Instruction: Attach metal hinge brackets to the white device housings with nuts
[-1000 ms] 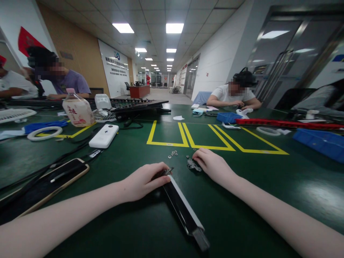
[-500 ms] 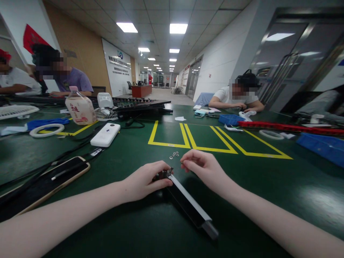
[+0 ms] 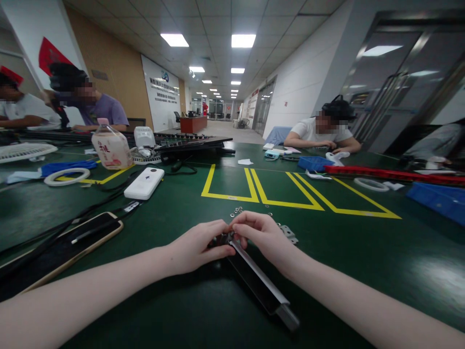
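On green table point(image 3: 363, 271), black bar point(image 3: 259, 283) running near-right to far-left, both hands point(image 3: 232, 238) pinching its far end

Both hands, left point(image 3: 196, 245) and right point(image 3: 259, 235), together on dark rail's point(image 3: 259, 283) far end.

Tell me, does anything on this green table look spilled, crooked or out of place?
Nothing looks spilled or broken. A few small metal washers lie loose on the green table, just beyond both hands. The left hand and right hand meet at the end of a long black bar, which lies slantwise. A small metal bracket sits beside the right hand.
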A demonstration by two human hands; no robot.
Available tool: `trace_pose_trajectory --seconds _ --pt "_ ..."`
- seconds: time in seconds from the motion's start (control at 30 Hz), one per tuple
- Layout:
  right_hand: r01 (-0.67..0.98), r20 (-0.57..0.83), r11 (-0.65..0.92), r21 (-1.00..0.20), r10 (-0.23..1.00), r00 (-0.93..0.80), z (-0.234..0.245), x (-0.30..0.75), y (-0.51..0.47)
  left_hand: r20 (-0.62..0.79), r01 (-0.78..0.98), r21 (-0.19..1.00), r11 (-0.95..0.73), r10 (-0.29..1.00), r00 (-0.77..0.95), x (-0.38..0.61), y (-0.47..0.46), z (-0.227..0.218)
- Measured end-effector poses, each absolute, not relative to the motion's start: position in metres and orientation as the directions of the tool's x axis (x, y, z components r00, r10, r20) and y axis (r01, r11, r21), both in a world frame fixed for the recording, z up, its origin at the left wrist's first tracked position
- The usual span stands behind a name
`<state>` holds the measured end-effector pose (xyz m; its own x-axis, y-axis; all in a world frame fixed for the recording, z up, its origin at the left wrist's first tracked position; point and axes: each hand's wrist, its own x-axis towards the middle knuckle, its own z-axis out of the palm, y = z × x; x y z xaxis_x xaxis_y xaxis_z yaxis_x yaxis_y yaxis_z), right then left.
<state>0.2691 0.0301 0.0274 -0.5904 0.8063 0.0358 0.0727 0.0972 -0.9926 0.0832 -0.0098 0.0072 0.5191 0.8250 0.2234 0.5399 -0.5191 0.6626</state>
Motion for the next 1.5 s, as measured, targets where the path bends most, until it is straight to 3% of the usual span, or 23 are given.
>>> trace_pose_trajectory --seconds 0.17,0.5,0.87,1.33,1.5 --pt "0.087 -0.011 0.047 -0.995 0.818 -0.576 0.022 0.267 0.031 0.227 0.556 0.635 -0.537 0.817 0.530 0.082 -0.007 0.003" --pt "0.009 -0.162 -0.194 -0.981 0.794 -0.585 0.017 0.267 0.031 0.223 0.552 0.638 -0.538 0.815 0.535 0.081 -0.009 0.001" --pt "0.049 0.019 0.057 -0.997 0.820 -0.572 0.021 0.269 0.025 0.245 0.530 0.641 -0.556 0.802 0.545 0.082 -0.011 0.005" --pt "0.031 -0.098 -0.099 -0.995 0.789 -0.607 0.016 0.267 0.022 0.234 0.502 0.634 -0.589 0.764 0.601 0.081 -0.016 0.008" --pt "0.024 -0.033 -0.024 -0.999 0.806 -0.591 0.011 0.268 0.019 0.231 0.521 0.618 -0.588 0.770 0.595 0.081 -0.014 0.005"
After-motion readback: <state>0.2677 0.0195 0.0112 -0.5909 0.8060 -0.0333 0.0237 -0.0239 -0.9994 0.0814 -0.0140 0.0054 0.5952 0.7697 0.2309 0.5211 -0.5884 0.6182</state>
